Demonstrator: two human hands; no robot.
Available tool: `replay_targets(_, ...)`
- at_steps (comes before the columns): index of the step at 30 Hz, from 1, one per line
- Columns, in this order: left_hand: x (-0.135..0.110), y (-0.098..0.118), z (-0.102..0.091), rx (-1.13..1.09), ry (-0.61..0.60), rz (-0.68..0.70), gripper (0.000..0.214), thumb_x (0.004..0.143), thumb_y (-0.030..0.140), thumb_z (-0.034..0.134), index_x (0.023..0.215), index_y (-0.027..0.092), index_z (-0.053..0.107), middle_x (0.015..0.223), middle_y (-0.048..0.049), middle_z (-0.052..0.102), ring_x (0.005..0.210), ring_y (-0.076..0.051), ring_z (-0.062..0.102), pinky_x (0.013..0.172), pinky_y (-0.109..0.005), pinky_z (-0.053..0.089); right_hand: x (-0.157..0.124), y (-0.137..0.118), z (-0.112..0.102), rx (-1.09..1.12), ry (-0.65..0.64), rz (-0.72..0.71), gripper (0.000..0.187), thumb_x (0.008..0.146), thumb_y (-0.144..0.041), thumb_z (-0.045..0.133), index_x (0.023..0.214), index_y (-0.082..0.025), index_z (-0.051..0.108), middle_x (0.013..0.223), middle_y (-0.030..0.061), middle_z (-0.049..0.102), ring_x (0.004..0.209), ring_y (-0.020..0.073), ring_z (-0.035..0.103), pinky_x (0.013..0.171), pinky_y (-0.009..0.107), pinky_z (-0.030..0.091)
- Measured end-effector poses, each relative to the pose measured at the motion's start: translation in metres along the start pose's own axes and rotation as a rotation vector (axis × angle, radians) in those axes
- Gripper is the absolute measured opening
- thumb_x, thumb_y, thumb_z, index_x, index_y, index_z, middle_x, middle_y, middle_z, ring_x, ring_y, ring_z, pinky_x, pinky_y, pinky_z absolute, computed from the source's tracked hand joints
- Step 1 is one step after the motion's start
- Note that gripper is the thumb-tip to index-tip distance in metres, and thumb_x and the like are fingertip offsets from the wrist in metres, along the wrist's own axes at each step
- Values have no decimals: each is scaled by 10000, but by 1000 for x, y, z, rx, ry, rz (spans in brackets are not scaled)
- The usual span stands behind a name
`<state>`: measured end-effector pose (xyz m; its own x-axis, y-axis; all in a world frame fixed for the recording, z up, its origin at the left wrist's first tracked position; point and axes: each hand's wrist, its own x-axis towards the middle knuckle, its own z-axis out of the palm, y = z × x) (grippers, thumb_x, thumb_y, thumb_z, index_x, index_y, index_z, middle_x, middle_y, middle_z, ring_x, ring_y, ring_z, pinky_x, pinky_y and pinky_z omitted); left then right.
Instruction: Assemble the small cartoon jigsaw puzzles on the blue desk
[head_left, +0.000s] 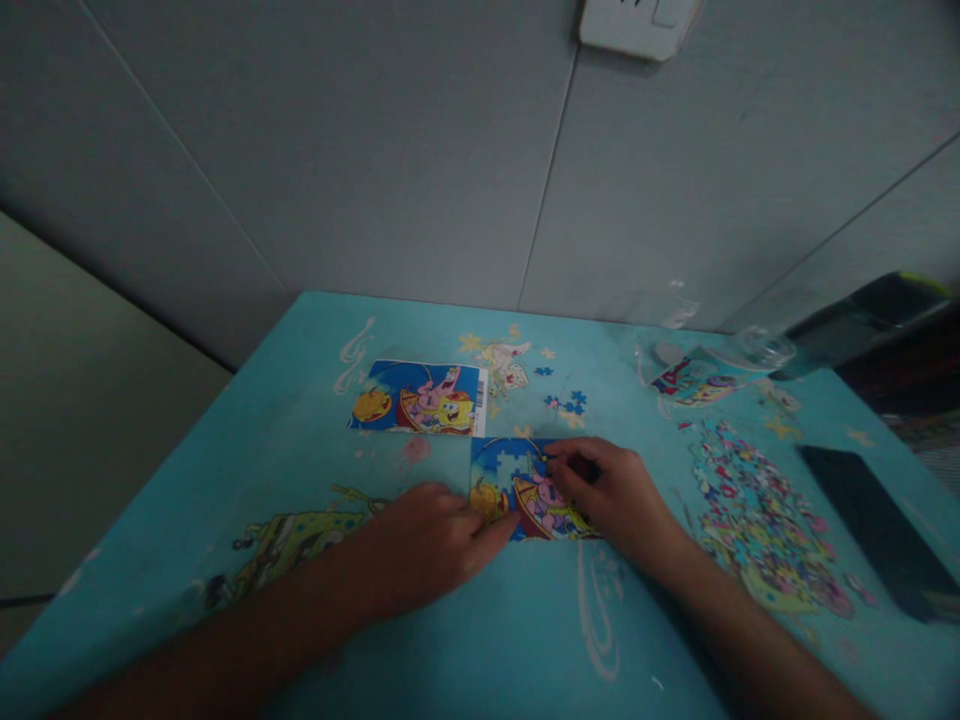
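Note:
A partly assembled jigsaw puzzle (pixel 538 505) with a cartoon picture lies on the table, with a gap in its upper left part. My left hand (pixel 442 540) rests along its lower left edge, thumb stretched out and touching it, fingers loosely bent. Over the upper right part, my right hand (pixel 607 485) has thumb and forefinger pinched on what looks like a puzzle piece, mostly hidden by the fingertips. A printed reference picture (pixel 427 398) of the same scene lies just behind and to the left. Several loose blue puzzle pieces (pixel 574 402) lie behind the puzzle.
A large spread of mixed puzzle pieces (pixel 750 510) covers the right side, beside a dark phone-like slab (pixel 874 525). Behind them stand a clear plastic container (pixel 697 375) with a printed label and a dark object (pixel 862 320). A grey wall (pixel 375 150) borders the table's far edge.

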<state>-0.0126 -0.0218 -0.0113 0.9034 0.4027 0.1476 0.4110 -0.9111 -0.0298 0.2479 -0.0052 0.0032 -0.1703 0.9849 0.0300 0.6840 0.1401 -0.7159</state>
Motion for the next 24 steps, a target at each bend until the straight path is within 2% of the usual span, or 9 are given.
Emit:
replay_targets(11,1,0,-4,-3,-2,-5,326,1008,174,490,1332,159,529,748,2,664,600,-193,624,539,-352,410,-1,0,-3,-17,-39,-117,203,923,-220,621,1069,-237,761,945,31,745,838,180,666,770,307,504)
replay_targets(18,1,-1,-4,-12,-7,8,323,996,152,500,1317,156,533,758,3,668,605,-195,631,538,-355,435,-3,1,-6,96,-62,-118,220,965,-250,576,1096,-253,753,1000,51,719,862,183,663,755,308,516)
replay_targets(24,2,-1,-4,1,35,15,317,998,141,480,1309,144,540,753,2,661,600,-188,625,534,-348,437,-3,-3,-6,170,-64,-115,239,977,-271,565,1133,-267,746,1012,56,705,864,180,659,734,301,521)
